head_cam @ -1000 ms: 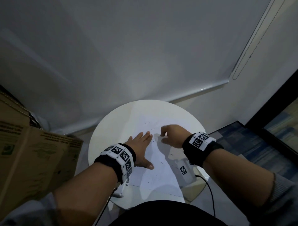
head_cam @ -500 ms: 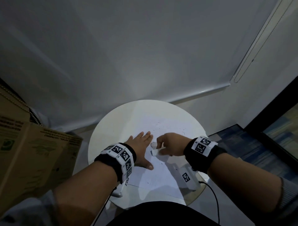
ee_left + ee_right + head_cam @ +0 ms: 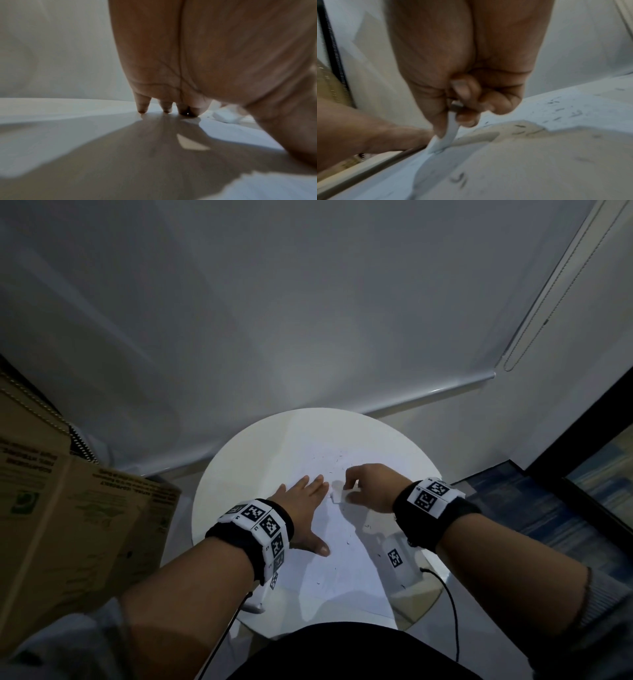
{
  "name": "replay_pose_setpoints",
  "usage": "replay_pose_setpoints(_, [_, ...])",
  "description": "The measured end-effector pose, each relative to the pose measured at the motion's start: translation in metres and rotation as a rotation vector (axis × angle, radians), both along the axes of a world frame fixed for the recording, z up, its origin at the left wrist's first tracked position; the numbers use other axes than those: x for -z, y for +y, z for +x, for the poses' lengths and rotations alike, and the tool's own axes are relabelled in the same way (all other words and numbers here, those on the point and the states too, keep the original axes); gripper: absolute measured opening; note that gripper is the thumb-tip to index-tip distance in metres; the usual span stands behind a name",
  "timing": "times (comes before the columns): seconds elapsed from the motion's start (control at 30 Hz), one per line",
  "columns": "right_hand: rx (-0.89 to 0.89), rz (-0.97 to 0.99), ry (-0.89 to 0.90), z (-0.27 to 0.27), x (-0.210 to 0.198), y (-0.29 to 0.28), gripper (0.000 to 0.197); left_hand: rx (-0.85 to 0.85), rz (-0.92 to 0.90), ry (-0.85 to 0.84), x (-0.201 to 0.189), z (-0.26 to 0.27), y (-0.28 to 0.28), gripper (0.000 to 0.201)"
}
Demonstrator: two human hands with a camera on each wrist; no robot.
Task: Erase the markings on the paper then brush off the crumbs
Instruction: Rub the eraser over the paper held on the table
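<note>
Eraser (image 3: 448, 136) pinched in right hand (image 3: 371, 486) grip; wrist view shows left hand (image 3: 305, 508) flat on paper (image 3: 342, 573).

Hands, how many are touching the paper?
1 for sure: the left hand lies flat on the paper. The right hand pinches the eraser against the paper; whether its skin touches is hidden.

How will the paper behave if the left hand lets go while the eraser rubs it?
The paper looks thin and light, so it would probably slide or wrinkle under the eraser. The left hand lies flat on it, likely for that reason. The table looks smooth, giving little grip.
</note>
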State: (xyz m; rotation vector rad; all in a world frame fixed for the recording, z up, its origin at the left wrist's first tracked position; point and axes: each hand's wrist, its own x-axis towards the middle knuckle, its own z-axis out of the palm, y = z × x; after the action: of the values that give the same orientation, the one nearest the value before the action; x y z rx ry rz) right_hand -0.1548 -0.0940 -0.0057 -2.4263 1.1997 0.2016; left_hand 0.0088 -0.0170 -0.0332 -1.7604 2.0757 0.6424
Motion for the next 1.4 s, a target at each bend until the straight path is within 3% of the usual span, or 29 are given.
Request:
replay_pose_setpoints(0.2, [-0.134, 0.209, 0.042, -0.002, 0.000, 0.020, 0.012, -0.008, -0.006, 0.015, 0.000, -0.001, 0.000, 0.119])
replay_pose_setpoints(0.4, [0.029, -0.042, 0.002, -0.002, 0.001, 0.000, 0.020, -0.010, 0.004, 0.024, 0.000, 0.000, 0.000, 0.119])
replay_pose_setpoints(0.57, [-0.153, 0.147, 0.044, 0.000, 0.001, 0.026, 0.017, -0.004, 0.007, 0.014, 0.000, 0.000, -0.001, 0.119])
replay_pose_setpoints(0.8, [0.010, -0.009, 0.003, -0.002, -0.001, 0.006, 0.021, -0.007, 0.005, 0.013, 0.001, 0.000, 0.000, 0.120])
replay_pose_setpoints(0.97, [-0.124, 0.248, 0.043, -0.008, -0.002, 0.025, 0.013, -0.008, 0.004, 0.007, 0.002, -0.001, -0.001, 0.120])
replay_pose_setpoints(1.17, [0.037, -0.046, 0.019, -0.007, 0.000, -0.001, 0.020, 0.000, 0.011, -0.008, 0.000, -0.001, -0.001, 0.118])
replay_pose_setpoints(1.33, [-0.087, 0.215, 0.029, -0.013, -0.005, 0.022, 0.011, -0.007, 0.013, 0.008, 0.000, -0.001, -0.001, 0.120])
replay_pose_setpoints(1.4, [-0.079, 0.169, 0.039, -0.012, -0.004, 0.018, 0.015, -0.006, 0.013, 0.007, 0.000, -0.001, -0.001, 0.119])
